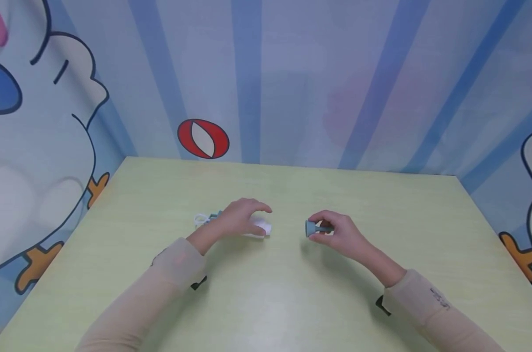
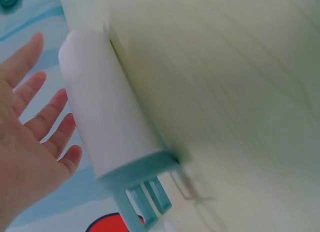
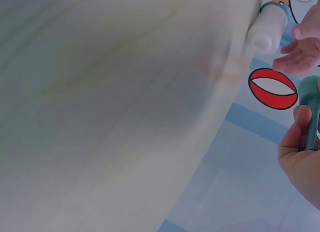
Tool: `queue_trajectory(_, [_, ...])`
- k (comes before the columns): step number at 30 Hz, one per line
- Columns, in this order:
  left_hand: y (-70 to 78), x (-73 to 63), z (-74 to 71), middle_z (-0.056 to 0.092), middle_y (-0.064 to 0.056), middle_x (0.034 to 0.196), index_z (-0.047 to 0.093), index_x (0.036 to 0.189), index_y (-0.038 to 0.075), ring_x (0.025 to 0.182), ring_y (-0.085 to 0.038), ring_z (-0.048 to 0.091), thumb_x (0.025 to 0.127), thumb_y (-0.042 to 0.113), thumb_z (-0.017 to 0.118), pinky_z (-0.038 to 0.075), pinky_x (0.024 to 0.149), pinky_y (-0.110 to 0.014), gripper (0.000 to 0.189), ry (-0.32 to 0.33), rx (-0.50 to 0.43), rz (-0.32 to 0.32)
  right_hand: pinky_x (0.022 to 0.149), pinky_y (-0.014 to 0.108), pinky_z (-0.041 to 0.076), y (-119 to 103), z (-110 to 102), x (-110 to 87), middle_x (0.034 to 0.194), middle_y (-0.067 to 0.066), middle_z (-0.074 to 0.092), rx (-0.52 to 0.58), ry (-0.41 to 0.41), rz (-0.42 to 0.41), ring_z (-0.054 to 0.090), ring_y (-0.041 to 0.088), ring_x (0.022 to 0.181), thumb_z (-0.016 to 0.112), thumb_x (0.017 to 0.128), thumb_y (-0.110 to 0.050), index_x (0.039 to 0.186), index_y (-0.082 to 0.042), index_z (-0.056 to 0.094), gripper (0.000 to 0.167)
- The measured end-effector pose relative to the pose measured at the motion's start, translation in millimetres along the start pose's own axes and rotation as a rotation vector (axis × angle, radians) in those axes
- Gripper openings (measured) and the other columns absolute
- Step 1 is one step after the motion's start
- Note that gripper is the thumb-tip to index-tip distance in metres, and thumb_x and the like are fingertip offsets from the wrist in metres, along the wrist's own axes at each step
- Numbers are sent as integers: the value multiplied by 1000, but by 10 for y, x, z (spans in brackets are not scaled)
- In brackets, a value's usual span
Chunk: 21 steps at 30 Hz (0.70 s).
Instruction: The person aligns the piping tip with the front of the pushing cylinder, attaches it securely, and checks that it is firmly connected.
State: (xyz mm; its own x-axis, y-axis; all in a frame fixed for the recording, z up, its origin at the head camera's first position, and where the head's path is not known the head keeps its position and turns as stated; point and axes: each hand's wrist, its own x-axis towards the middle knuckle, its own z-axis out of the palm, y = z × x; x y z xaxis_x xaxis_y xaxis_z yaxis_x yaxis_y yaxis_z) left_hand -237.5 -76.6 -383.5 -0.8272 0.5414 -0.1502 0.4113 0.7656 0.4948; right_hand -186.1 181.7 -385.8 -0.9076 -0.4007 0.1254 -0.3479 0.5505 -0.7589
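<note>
A white cylinder (image 2: 107, 104) with a teal collar and teal prongs (image 2: 145, 199) at one end lies on the table. In the head view my left hand (image 1: 241, 218) partly covers the cylinder (image 1: 261, 227); its fingers are spread and hold nothing. Whether the fingertips touch the cylinder is unclear. My right hand (image 1: 343, 234) pinches a teal funnel-shaped piece (image 1: 310, 228) by its thin stem, wide end toward the left hand. In the right wrist view this teal piece (image 3: 311, 89) is cut off by the frame's edge.
A white loop (image 1: 200, 219) lies at the left end of the cylinder, partly hidden by the left forearm. The pale yellow table (image 1: 266, 303) meets a printed wall (image 1: 283, 98) at the back, with more printed panels at both sides.
</note>
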Motion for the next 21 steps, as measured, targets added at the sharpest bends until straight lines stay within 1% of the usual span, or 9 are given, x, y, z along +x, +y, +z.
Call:
queue_trajectory(4, [-84, -26, -33, 50, 0, 127, 51, 124, 20, 118, -21, 41, 73, 32, 71, 32, 97, -44, 55, -35, 86, 23, 61, 25, 45, 3, -6, -6, 94, 12, 61, 4, 0, 2, 53, 16, 75, 68, 76, -13, 105, -4, 59, 31])
queue_trajectory(8, [-139, -35, -48, 50, -1, 126, 51, 124, 20, 117, -22, 42, 73, 31, 71, 31, 95, -47, 56, -69, 117, 18, 61, 25, 45, 8, -5, -5, 94, 12, 61, 4, 3, 7, 54, 16, 75, 68, 76, -12, 104, -4, 60, 31])
queue_trajectory(10, [-162, -31, -43, 50, -2, 127, 50, 125, 20, 116, -22, 43, 73, 30, 71, 32, 95, -46, 57, -88, 128, 10, 62, 26, 45, 14, -3, -4, 94, 11, 61, 5, 4, 10, 54, 16, 76, 68, 76, -12, 104, -4, 60, 31])
queue_trajectory(15, [-200, -14, -12, 50, -1, 126, 49, 125, 22, 111, -21, 46, 74, 27, 71, 36, 93, -42, 57, -137, 129, -35, 62, 25, 45, 29, -1, -10, 93, 11, 61, 4, 4, 15, 54, 17, 76, 69, 75, -13, 104, -4, 60, 32])
queue_trajectory(17, [-203, -8, -4, 51, 0, 125, 49, 125, 22, 110, -20, 47, 73, 26, 71, 37, 93, -42, 56, -148, 133, -52, 61, 25, 45, 32, 2, -12, 93, 11, 61, 6, 2, 14, 53, 17, 75, 69, 76, -13, 105, -4, 59, 32])
queue_trajectory(21, [-205, 4, 9, 52, 1, 123, 49, 125, 23, 109, -20, 47, 73, 26, 71, 36, 93, -42, 56, -150, 151, -67, 61, 26, 45, 33, 7, -12, 93, 11, 61, 20, -1, 15, 53, 16, 75, 68, 76, -14, 105, -4, 59, 32])
